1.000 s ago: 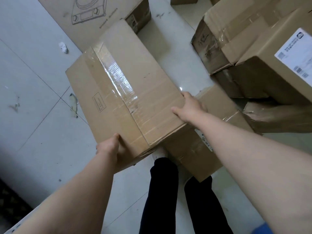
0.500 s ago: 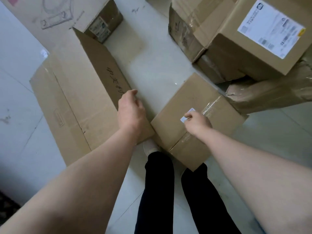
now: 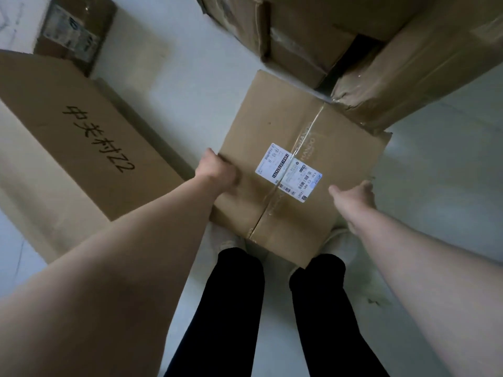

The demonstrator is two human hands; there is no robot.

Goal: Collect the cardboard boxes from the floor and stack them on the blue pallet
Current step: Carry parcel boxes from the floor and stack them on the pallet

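Labelled box [image 3: 275, 123]: centre of frame, just ahead of the person's legs [image 3: 236, 308], white shipping label [image 3: 288, 172] on its top face. It sits cornerwise to the view, one corner toward the top of the frame, one toward the bottom. Tape seam [image 3: 309, 131] runs from upper right down to lower left. Top face looks near square, so no clear long axis.

Box lies between the two hands, one on each opposite side.
- Left hand [image 3: 217, 171]: on the left edge, fingers curled over it, gripping.
- Right hand [image 3: 353, 195]: on the right edge, thumb laid on the top face. Fingers drop out of sight over the side, which reads as a clasp.
- Neither hand is nearer. Both are in contact, the right lower in frame.

The box's near corner overlaps the pale shoes. Probably already off the floor [image 3: 190, 77], not certain.

Outward:
- The box's upper right edge runs just beside a crumpled box [image 3: 408, 77] in the heap at upper right; whether they touch, cannot tell.
- A large box with handwritten marks [image 3: 81, 137] fills the left of the frame, bare floor between it and the labelled one.
- A small box [image 3: 73, 36] sits at upper left, blurred.

Blue pallet is not in view. Judgement: the lift needs to come up and back toward the body, away from the heap, before turning.
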